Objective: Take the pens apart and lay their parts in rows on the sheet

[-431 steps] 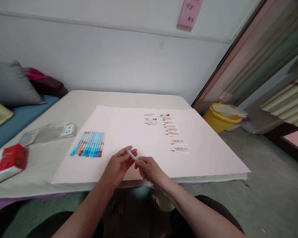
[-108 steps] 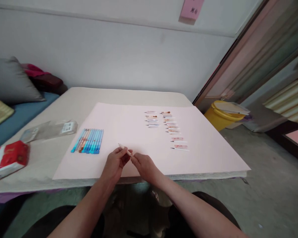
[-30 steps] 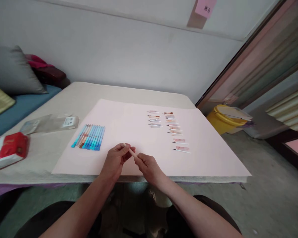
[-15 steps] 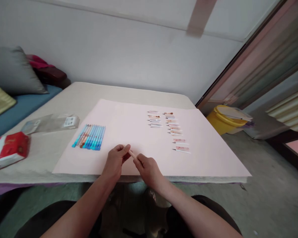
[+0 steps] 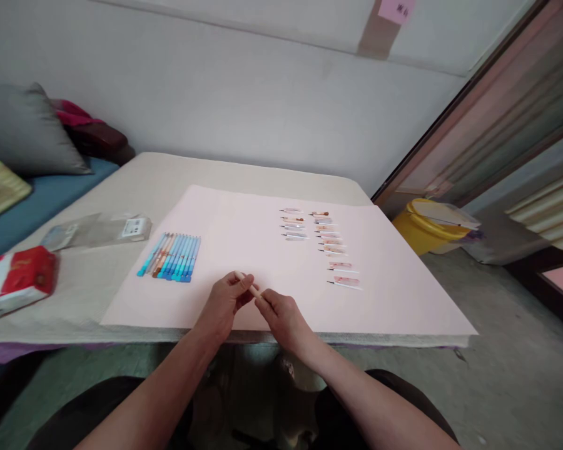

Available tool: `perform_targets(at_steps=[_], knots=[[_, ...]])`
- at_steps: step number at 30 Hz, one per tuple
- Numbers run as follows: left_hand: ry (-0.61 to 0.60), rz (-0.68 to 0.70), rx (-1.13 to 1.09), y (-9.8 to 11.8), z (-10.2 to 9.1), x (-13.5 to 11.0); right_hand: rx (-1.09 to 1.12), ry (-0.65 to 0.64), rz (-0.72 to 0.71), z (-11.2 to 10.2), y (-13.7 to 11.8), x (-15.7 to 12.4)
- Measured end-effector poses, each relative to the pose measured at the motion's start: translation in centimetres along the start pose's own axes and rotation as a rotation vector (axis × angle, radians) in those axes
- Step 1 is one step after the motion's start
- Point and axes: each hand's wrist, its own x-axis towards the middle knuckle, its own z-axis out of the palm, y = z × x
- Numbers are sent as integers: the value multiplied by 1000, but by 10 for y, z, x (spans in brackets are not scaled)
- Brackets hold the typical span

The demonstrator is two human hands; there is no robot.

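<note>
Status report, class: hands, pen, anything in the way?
Left hand, right hand: both gripping pale pen. Held slanted over pink sheet. Grip hides part; blue pens lie aside.

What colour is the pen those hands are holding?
The pen looks pale pinkish-beige, though partly hidden; it shows best in the head view.

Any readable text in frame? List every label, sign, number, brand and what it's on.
None legible. Marks seen:
Pink wall note: dark characters, too blurred and cut off by the top edge.
White label on the clear plastic bag: dark print, too small.
Red-and-white pack: faint yellowish mark, too blurred.
Held pale pen: no lettering can be made out.
Row of blue and brown pens: any print is too small.
</note>
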Motion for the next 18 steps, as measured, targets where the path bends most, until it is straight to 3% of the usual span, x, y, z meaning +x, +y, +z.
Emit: perform_targets(at_steps=[3,10,15,18], knots=[[-80,-62,-131,3,1,0,71,-6,16,-2,2,2],[43,2,32,-1,-4,3,-4,-1,-9,0,2,0],[-38,-87,-45,-2,-4,4,-11,9,-5,-3,3,2],[-36,-69,-74,-1,-4,5,-19,-5,0,-5,3,3]])
